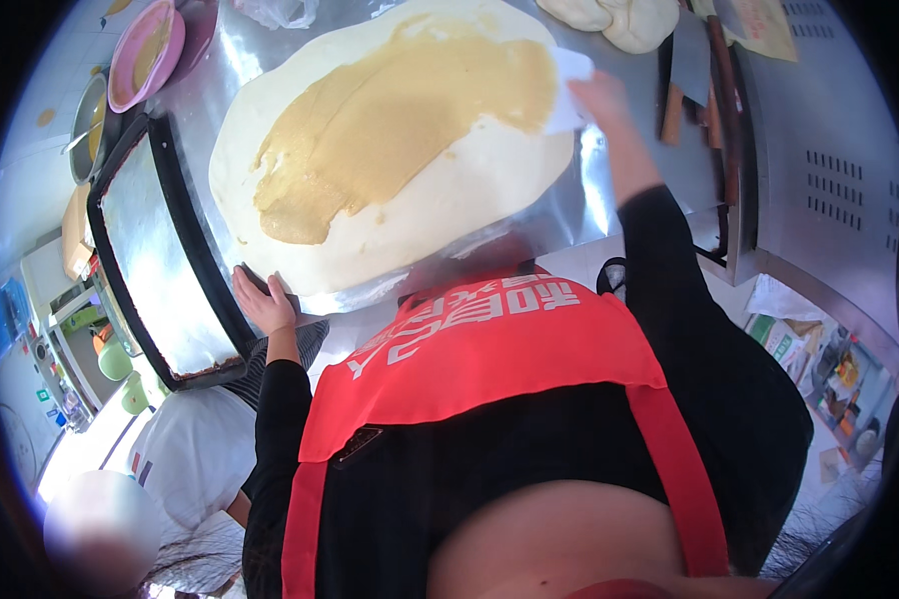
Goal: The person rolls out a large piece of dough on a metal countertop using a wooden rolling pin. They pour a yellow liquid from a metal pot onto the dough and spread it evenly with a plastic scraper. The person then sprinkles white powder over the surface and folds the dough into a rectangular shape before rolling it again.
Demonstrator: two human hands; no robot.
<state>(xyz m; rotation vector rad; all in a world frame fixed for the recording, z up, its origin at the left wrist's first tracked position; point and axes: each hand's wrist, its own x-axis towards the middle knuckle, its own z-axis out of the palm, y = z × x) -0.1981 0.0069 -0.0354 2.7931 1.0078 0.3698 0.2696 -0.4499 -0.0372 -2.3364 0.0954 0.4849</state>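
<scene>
A large flat sheet of pale dough [487,176] covers much of the metal worktop before me. Over its middle lies a broad smear of tan paste [389,127], smooth in places and ridged at the left end. My right hand [601,96] holds a white flat scraper [569,78] against the paste's right end. Down at the worktop's left front corner is my left hand [264,301], its thumb apart from the fingers, touching a dark edge. It holds nothing that I can see.
A black-rimmed baking tray [157,254] stands at the left. Behind it are a pink bowl [120,67] and a metal bowl [84,153], both with tan paste. Dough lumps [637,22], a cleaver [688,64] and a rolling pin [723,112] lie at right. A person [187,449] is near, lower left.
</scene>
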